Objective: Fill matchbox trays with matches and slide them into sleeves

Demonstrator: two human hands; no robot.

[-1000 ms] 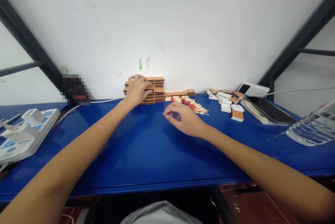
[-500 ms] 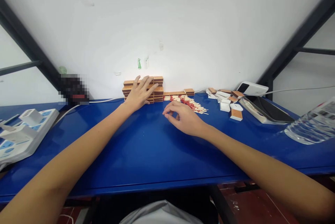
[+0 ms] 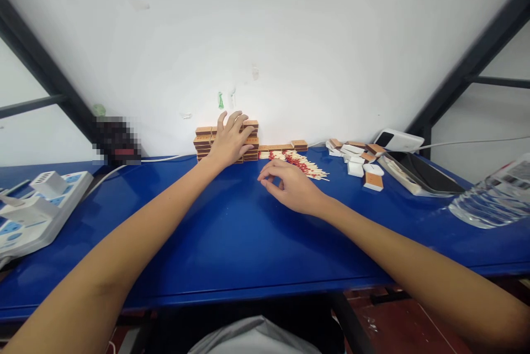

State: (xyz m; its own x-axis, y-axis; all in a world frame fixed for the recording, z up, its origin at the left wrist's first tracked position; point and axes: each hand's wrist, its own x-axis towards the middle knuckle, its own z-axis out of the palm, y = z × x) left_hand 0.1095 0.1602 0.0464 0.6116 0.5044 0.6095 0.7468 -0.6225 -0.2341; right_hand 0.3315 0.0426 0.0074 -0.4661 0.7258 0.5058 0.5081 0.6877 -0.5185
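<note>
**Matchbox stack under left hand, far edge of blue table**

A stack [image 3: 207,143] of brown matchboxes is set against the white wall [image 3: 265,39], at the back of the table [image 3: 232,232]. Its middle and right columns are largely covered by the left hand [image 3: 229,141], which is laid flat against the front with fingers spread wide; nothing is enclosed by it. Only the left column and a strip at the right are left in sight, so the number of boxes cannot be told.

Just right of the stack, a low row of boxes [image 3: 285,147] is ranged along the wall, and a heap of red-tipped matches [image 3: 304,165] is spread in front of it. The right hand [image 3: 290,185] is rested on the table near the heap, fingers curled loosely, thumb and forefinger close together; whether a match is pinched there cannot be made out.

Further right, white trays and loose boxes [image 3: 358,160] are scattered, followed by a phone [image 3: 426,174], a white pack [image 3: 399,138] and a water bottle [image 3: 492,202], cut off by the frame. A power strip [image 3: 37,210] is cut off at the left edge. A pixelated patch [image 3: 118,138] is seen behind it.

A broad bare stretch of table is left between the forearms, up to the near edge.
</note>
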